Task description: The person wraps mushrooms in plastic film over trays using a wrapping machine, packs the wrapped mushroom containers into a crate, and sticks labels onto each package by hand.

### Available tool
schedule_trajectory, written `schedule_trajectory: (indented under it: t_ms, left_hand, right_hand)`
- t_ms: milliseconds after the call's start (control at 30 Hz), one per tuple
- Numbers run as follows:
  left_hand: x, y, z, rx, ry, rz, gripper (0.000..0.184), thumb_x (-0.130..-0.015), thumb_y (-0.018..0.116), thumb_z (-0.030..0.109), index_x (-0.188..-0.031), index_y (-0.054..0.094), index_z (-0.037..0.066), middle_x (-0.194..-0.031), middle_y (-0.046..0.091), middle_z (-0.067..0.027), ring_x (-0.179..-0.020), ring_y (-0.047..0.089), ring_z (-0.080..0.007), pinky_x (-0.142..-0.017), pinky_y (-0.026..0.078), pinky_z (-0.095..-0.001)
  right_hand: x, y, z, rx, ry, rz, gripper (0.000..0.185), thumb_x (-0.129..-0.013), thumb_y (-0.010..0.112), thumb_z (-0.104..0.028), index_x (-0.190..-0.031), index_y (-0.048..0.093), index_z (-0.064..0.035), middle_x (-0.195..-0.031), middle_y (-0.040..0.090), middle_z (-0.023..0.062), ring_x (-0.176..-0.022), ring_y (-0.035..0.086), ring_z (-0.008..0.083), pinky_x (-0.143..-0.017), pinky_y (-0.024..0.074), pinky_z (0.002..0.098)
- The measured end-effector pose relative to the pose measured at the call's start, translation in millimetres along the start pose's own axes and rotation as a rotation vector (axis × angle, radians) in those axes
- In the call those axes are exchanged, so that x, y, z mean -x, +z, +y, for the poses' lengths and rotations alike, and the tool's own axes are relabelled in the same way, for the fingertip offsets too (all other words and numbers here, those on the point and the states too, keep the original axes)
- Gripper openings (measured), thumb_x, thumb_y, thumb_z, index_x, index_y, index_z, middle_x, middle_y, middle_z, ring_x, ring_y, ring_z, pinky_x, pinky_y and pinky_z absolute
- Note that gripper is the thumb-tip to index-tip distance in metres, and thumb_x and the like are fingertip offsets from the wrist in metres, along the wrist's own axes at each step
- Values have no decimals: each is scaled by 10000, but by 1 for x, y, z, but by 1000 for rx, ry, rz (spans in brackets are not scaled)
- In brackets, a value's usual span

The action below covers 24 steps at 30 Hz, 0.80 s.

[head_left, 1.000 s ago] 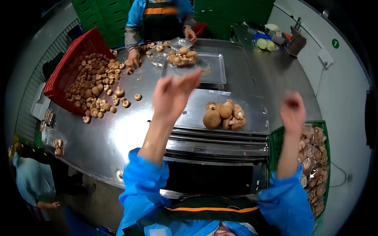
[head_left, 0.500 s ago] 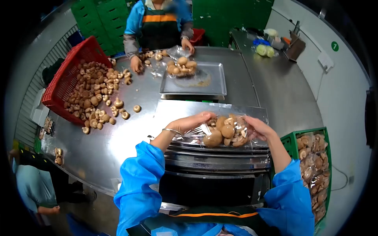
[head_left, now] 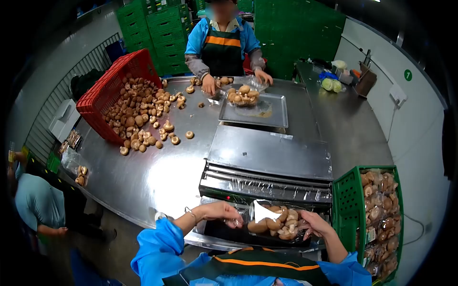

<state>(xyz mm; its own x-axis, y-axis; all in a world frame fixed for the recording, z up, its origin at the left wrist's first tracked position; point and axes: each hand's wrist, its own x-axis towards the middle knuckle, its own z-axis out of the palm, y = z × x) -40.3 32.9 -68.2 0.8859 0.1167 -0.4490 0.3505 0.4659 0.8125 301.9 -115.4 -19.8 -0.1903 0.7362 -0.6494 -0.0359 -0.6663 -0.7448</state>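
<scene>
A film-wrapped pack of brown mushrooms [head_left: 286, 224] is between my hands, low over the dark front part of the wrapping machine [head_left: 267, 190]. A bright white patch shows on its film. My left hand [head_left: 222, 212] is closed, with fingers bent on the clear film at the pack's left end. My right hand [head_left: 317, 225] grips the right end, fingers curled against the film; its fingertips are partly hidden. Just beyond the pack lie the machine's rollers and a flat metal plate [head_left: 272, 152].
A tipped red crate [head_left: 117, 95] spills loose mushrooms [head_left: 143, 109] at left. Across the table, a co-worker [head_left: 222, 52] handles mushrooms beside a metal tray [head_left: 253, 114] holding more mushrooms. A green crate [head_left: 348, 205] of wrapped packs stands at right. Another person [head_left: 40, 205] is at lower left.
The mushroom pack has come from above the metal plate toward my body. Both hands moved with it, and my left fingers have closed on the film. The camera view has tilted upward.
</scene>
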Motion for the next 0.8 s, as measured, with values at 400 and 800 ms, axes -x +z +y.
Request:
schedule_trajectory:
  t_ms: [400,800]
  left_hand:
    - [29,94,-55,727,308,1042,237,-892,474,220,-714,510,67,-531,448,17,-368,284,-28,-335,213,-190]
    - [-41,163,-41,579,121,19,134,-808,572,119,-925,531,69,-806,484,-29,-678,409,-108,-592,335,-219]
  right_hand:
    - [49,47,98,-824,-152,605,282,-889,483,-292,-678,443,-108,-446,270,-60,-321,238,46,-283,165,201]
    - [35,104,128,-859,173,-149,308,-840,443,-67,-1143,463,-13,-1057,542,100,-905,560,173,-731,476,271]
